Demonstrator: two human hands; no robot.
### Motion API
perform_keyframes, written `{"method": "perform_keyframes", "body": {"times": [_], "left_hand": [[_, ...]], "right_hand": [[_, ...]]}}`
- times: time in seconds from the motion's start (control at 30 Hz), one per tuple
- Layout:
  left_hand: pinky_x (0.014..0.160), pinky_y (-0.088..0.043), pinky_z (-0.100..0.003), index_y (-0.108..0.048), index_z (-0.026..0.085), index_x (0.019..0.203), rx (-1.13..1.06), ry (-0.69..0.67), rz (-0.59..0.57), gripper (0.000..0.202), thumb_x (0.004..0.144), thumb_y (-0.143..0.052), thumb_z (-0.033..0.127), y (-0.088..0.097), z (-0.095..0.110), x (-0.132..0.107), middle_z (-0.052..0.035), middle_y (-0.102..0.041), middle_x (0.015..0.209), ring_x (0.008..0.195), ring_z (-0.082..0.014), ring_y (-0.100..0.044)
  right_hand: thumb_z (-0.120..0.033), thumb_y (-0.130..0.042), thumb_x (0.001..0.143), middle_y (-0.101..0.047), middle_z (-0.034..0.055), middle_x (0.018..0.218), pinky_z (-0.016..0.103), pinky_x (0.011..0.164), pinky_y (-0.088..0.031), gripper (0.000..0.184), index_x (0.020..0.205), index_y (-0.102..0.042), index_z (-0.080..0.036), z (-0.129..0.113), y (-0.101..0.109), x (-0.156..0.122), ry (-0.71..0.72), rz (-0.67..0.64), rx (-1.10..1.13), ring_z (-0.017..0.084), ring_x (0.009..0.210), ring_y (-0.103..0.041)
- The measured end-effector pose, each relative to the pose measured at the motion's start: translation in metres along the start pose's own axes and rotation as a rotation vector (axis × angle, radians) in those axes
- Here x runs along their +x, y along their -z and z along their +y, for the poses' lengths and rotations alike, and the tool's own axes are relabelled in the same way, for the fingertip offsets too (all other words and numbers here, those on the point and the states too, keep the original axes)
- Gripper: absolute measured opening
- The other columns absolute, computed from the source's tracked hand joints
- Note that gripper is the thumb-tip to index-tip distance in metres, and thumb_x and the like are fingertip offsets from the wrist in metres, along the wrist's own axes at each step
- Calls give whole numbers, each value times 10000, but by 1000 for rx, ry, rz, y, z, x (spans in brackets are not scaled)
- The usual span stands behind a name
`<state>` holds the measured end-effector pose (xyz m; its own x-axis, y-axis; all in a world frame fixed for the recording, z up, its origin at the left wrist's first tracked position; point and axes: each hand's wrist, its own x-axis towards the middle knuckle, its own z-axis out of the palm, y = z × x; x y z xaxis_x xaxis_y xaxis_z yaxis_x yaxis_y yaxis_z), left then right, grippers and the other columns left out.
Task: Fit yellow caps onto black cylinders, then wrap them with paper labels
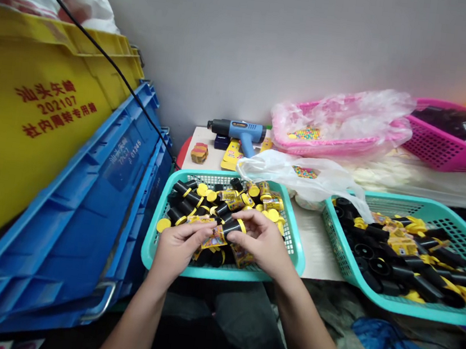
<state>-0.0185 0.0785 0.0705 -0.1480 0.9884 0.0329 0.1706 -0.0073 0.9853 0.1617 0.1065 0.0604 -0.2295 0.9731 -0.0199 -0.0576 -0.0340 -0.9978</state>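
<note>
Where both hands [176,252] [261,243] pinch, black tube [231,228] (label [213,239] half-hidden)

**Pale tabletop [318,247] being crowded with baskets**
A left teal basket [221,273] and a right teal basket [425,202] are being held near; a blue heat gun [242,131] and a pink basket [325,149] are being kept far.

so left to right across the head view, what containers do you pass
Yellow plastic crate → blue plastic crate → teal mesh basket of black tubes and yellow caps → second teal mesh basket
</note>
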Motion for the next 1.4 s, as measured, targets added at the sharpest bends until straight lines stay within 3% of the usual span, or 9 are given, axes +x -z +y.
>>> {"method": "perform_keyframes", "body": {"times": [0.2, 0.4, 0.6, 0.73, 0.9, 1.1, 1.2, 1.33, 1.4], "left_hand": [[699, -617, -334, -784, 177, 820, -126, 90, -25, 345, 625, -790, 461, -4, 7, -1, -93, -777, 895, 791, -243, -732], [757, -589, -286, -779, 189, 804, -201, 83, -118, 271, 561, -852, 282, -4, 7, -7, -68, -771, 877, 846, -211, -710], [810, -574, -284, -770, 208, 858, -305, 44, -144, 245, 624, -824, 257, -12, -1, -12, -60, -755, 949, 934, -209, -691], [813, -577, -302, -758, 188, 850, -292, 48, -152, 243, 621, -825, 237, -10, 1, -16, -65, -756, 930, 913, -213, -698], [820, -570, -303, -734, 168, 866, -191, -54, -165, 218, 676, -779, 265, -19, 9, -11, -65, -754, 921, 902, -213, -701], [1041, -436, -379, -545, 228, 1311, 193, -249, -211, 505, 831, -629, 359, -35, 23, 42, -81, -575, 1362, 1252, -248, -534], [1062, -395, -393, -613, 226, 1232, 463, -331, -213, 386, 874, -563, 361, -13, 26, 49, -70, -617, 1310, 1224, -246, -545], [883, -479, -377, -725, 215, 913, 729, -237, -124, 239, 884, -525, 342, 26, 8, 26, -48, -731, 931, 922, -235, -640], [874, -476, -385, -717, 216, 958, 816, -220, -106, 242, 863, -560, 373, 35, -6, 13, -54, -714, 933, 928, -247, -621]], "right_hand": [[-377, -659, 823, -599, 63, 1053, 320, 794, -510, 244, 1034, -650, -255, 4, -4, -11, 176, -14, 28, 197, 978, -588], [-390, -698, 800, -627, 56, 991, 362, 901, -455, 203, 946, -699, -248, 14, -4, -16, 279, -83, 31, 206, 974, -575], [-531, -618, 827, -632, 64, 1162, 348, 875, -474, 404, 1127, -613, -260, 15, -22, -19, -112, -218, 529, 213, 1030, -595], [-519, -677, 784, -638, 68, 1145, 307, 832, -488, 417, 1079, -612, -232, 15, -25, -19, -134, -272, 609, 192, 974, -616], [-511, -685, 773, -635, 56, 1084, 316, 867, -484, 439, 1094, -601, -223, 10, -10, -14, -44, -169, 295, 193, 990, -608], [-419, -556, 889, -583, 77, 1126, 353, 851, -490, 333, 1167, -558, -237, 1, 9, -11, 296, 416, -232, 207, 1009, -581], [-345, -538, 902, -635, 74, 1041, 367, 829, -485, 198, 1024, -624, -215, -2, 12, -9, 367, 308, -460, 213, 957, -597], [-241, -545, 892, -697, 56, 919, 368, 850, -446, 128, 893, -665, -198, -10, 6, 5, 425, 17, -786, 209, 901, -599], [-212, -531, 896, -712, 52, 923, 357, 849, -439, 149, 912, -678, -195, -17, -1, 20, 412, -98, -916, 210, 895, -595]]}}
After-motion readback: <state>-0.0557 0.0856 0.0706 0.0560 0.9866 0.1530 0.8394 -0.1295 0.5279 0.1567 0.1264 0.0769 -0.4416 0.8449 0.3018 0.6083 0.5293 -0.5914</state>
